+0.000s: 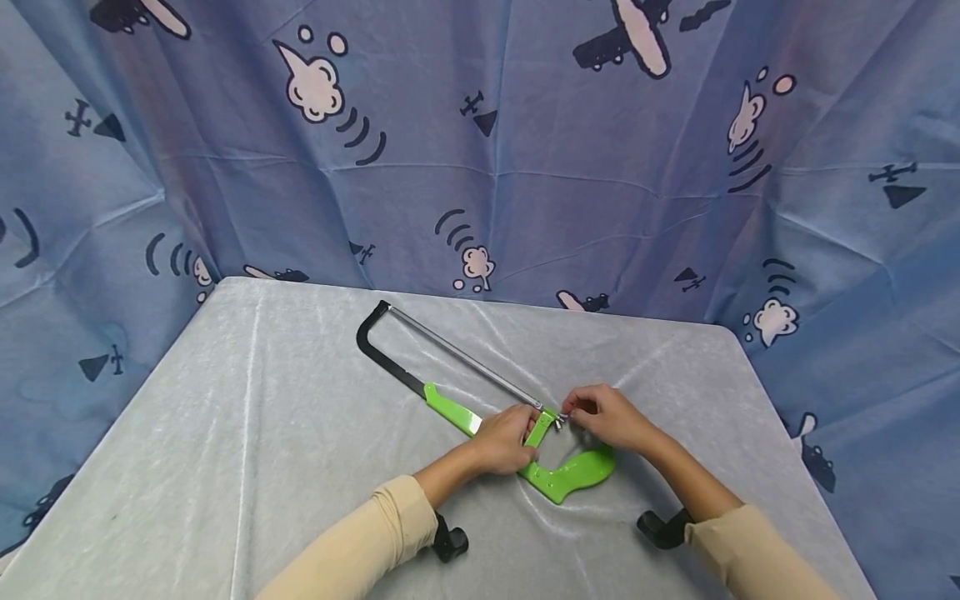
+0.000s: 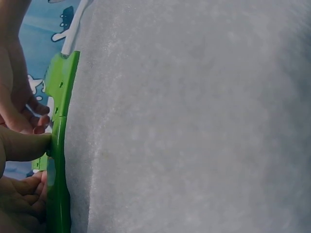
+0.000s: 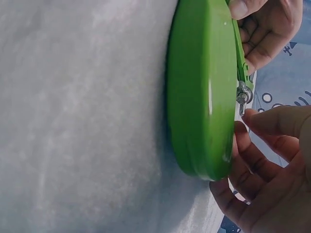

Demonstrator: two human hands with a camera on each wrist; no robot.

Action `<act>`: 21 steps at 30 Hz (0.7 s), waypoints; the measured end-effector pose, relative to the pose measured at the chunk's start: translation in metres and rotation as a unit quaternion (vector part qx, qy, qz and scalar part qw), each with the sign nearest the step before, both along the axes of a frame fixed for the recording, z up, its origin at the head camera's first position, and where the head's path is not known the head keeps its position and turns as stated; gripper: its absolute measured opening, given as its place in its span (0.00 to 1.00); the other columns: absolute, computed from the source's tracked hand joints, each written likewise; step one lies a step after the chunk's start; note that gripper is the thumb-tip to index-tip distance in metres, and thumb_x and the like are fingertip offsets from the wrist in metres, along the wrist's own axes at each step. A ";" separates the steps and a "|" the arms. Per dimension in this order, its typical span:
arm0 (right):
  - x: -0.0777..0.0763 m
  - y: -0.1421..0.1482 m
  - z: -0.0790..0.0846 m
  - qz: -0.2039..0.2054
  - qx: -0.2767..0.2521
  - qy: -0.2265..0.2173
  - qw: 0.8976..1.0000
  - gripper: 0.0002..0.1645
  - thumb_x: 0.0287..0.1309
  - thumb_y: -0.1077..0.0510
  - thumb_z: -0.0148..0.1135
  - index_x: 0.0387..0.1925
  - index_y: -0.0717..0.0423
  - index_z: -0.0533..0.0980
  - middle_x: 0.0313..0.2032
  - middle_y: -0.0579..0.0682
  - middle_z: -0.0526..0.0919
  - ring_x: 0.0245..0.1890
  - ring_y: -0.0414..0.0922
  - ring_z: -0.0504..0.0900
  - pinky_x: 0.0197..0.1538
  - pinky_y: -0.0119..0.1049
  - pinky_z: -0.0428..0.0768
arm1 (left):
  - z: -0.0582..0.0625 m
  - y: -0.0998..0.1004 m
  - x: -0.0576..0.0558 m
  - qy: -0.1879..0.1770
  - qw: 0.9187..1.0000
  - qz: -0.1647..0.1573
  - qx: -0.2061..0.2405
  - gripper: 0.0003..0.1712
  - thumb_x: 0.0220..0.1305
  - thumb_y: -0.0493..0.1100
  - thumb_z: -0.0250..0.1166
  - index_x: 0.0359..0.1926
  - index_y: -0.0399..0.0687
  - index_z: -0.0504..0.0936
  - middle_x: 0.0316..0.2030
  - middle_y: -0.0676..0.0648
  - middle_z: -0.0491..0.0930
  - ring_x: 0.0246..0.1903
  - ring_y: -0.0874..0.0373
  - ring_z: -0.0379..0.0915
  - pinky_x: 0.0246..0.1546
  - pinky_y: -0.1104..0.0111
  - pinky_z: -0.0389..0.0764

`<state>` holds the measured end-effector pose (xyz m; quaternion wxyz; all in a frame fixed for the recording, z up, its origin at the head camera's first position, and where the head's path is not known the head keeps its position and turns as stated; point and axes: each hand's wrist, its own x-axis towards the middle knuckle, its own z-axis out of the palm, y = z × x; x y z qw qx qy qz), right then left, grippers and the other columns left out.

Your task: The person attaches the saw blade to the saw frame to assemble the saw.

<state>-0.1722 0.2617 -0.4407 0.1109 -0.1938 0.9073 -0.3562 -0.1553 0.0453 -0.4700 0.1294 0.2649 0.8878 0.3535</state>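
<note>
A hacksaw with a bright green handle [image 1: 573, 475] and a black front frame [image 1: 393, 367] lies slantwise on the table. A thin silver blade [image 1: 465, 358] runs along its far side. My left hand [image 1: 502, 439] grips the green frame by the handle, its thumb pressed on the green part in the left wrist view. At the blade's near end sits a metal wing nut [image 3: 242, 94]. My right hand [image 1: 611, 417] has thumb and fingertip together at the wing nut's outer end; the contact is small in view. The green handle [image 3: 204, 92] hides part of that hand's surroundings in the right wrist view.
Pale grey velvety cloth [image 1: 150, 467] covers the table. Behind it hangs a blue patterned curtain [image 1: 480, 167]. Black wrist mounts [image 1: 450, 542] show beside the beige sleeves [image 1: 360, 533].
</note>
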 end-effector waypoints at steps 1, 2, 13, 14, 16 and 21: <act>0.000 0.000 0.000 -0.001 0.000 -0.001 1.000 0.07 0.58 0.71 0.58 0.33 0.63 0.82 0.29 0.51 0.82 0.29 0.40 0.74 0.34 0.33 0.75 | 0.000 0.000 0.000 0.000 1.000 0.000 0.001 0.22 0.52 0.38 0.71 0.50 0.44 0.76 0.33 0.55 0.70 0.34 0.66 0.65 0.36 0.72 0.67; 0.000 0.000 0.000 -0.001 0.000 -0.002 1.000 0.07 0.58 0.71 0.59 0.33 0.63 0.82 0.30 0.51 0.83 0.29 0.40 0.75 0.34 0.33 0.75 | 0.000 0.000 0.000 -0.001 1.000 0.001 0.001 0.23 0.52 0.38 0.71 0.50 0.45 0.76 0.33 0.55 0.70 0.34 0.66 0.65 0.36 0.72 0.67; 0.001 -0.001 -0.004 0.019 0.004 -0.013 1.000 0.08 0.56 0.69 0.60 0.35 0.69 0.83 0.29 0.52 0.84 0.27 0.39 0.75 0.31 0.31 0.75 | -0.002 0.001 -0.001 0.002 1.000 0.002 -0.002 0.22 0.52 0.39 0.71 0.50 0.46 0.76 0.33 0.56 0.70 0.34 0.66 0.65 0.37 0.72 0.67; 0.001 -0.001 -0.004 0.020 0.006 -0.016 1.000 0.09 0.57 0.68 0.59 0.35 0.69 0.83 0.29 0.52 0.84 0.27 0.38 0.75 0.30 0.31 0.75 | -0.002 0.000 -0.001 0.002 1.000 0.001 -0.003 0.22 0.52 0.39 0.70 0.49 0.46 0.76 0.33 0.56 0.69 0.34 0.67 0.65 0.37 0.72 0.67; 0.001 -0.002 -0.003 0.022 0.002 -0.027 0.999 0.10 0.57 0.68 0.58 0.36 0.70 0.83 0.28 0.52 0.83 0.26 0.39 0.75 0.30 0.31 0.75 | -0.003 0.000 -0.001 0.002 1.000 0.001 -0.003 0.22 0.52 0.39 0.70 0.49 0.46 0.76 0.33 0.56 0.69 0.34 0.67 0.65 0.37 0.72 0.67; 0.000 -0.003 -0.002 0.017 -0.023 -0.076 0.997 0.12 0.61 0.66 0.54 0.33 0.71 0.82 0.24 0.50 0.80 0.22 0.37 0.73 0.26 0.30 0.72 | -0.003 0.000 -0.001 0.004 1.000 0.001 -0.003 0.22 0.52 0.39 0.70 0.50 0.46 0.76 0.33 0.56 0.69 0.34 0.66 0.65 0.37 0.73 0.67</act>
